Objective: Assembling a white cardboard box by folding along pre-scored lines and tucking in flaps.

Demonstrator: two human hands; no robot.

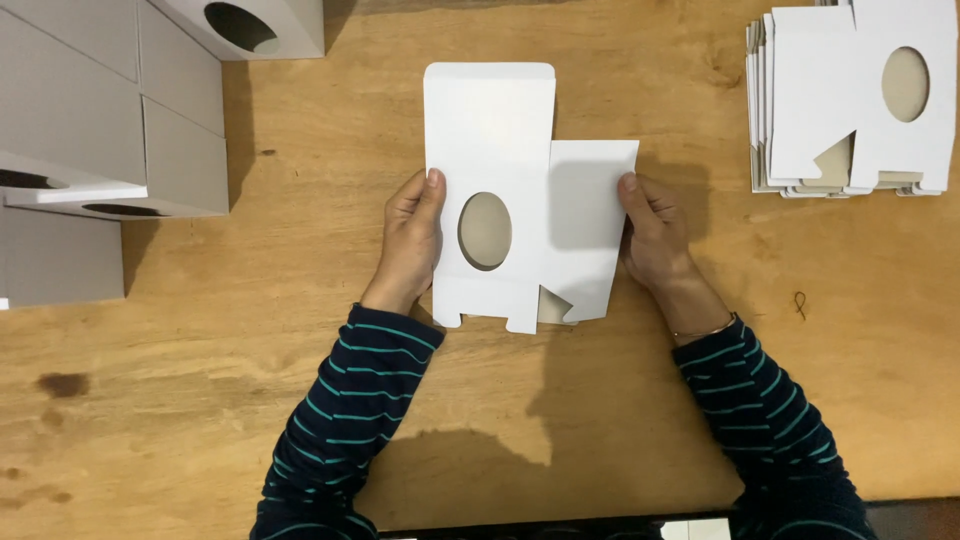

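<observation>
I hold a flat white cardboard box blank (520,160) with an oval cut-out window above the wooden table (480,400). My left hand (410,245) grips its left edge, thumb on top beside the oval hole. My right hand (655,240) grips the right edge, thumb on the right panel. The blank is unfolded, with a tall flap at the top and notched tabs at the bottom. Both arms wear dark sleeves with teal stripes.
A stack of several identical flat blanks (855,100) lies at the top right. Assembled white boxes (110,150) stand along the left edge, and another one with an oval window (250,25) sits at the top. A small dark mark (800,303) is on the table to the right.
</observation>
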